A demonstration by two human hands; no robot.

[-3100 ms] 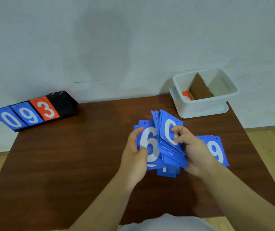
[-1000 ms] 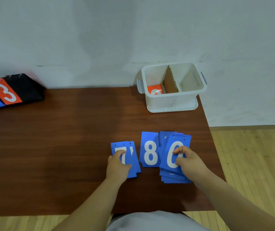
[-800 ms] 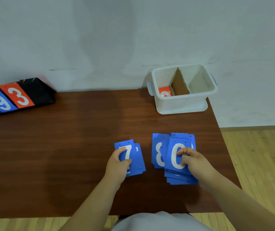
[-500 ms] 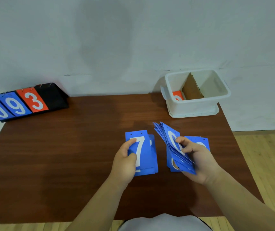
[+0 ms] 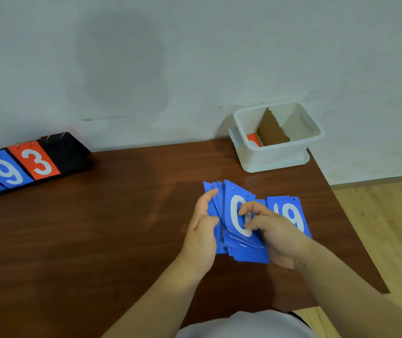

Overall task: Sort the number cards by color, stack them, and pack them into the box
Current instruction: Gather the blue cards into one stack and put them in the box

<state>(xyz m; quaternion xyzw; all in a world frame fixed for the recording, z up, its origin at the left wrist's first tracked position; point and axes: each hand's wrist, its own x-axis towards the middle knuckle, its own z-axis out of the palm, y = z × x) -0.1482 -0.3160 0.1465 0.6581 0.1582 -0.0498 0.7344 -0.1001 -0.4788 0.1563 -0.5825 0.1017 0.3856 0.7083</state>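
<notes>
Both hands on the blue number cards (image 5: 237, 223) now — bundle lifted on edge above the brown table (image 5: 97, 240), fanned and uneven, a white 0 showing on the front face; left hand (image 5: 201, 236) cupped against the left side of the bundle, fingers curled round the back cards, thumb up near the top corner; right hand (image 5: 278, 237) closed on the right side, fingertips (image 5: 245, 211) pressed on the face of the 0 card; a blue 9 card (image 5: 292, 215) lying flat on the table just behind the right hand, apart from the bundle — one to sweep in, by the look of it.

Squaring up, most likely; best done by loosening the squeeze a touch, tapping the long edges down on the table, then pushing the short ends flush between the palms; too tight a grip and the fan locks in place, too slack and the lower cards slide out at the bottom.

White plastic box (image 5: 278, 152) at the far right corner, well apart from the hands; cardboard divider (image 5: 270, 129) upright inside; orange card (image 5: 252, 140) already down in the left compartment; right compartment apparently free — presumably for the blues.

Scoreboard stand (image 5: 34, 164) far left, showing 0, 9, 3.
</notes>
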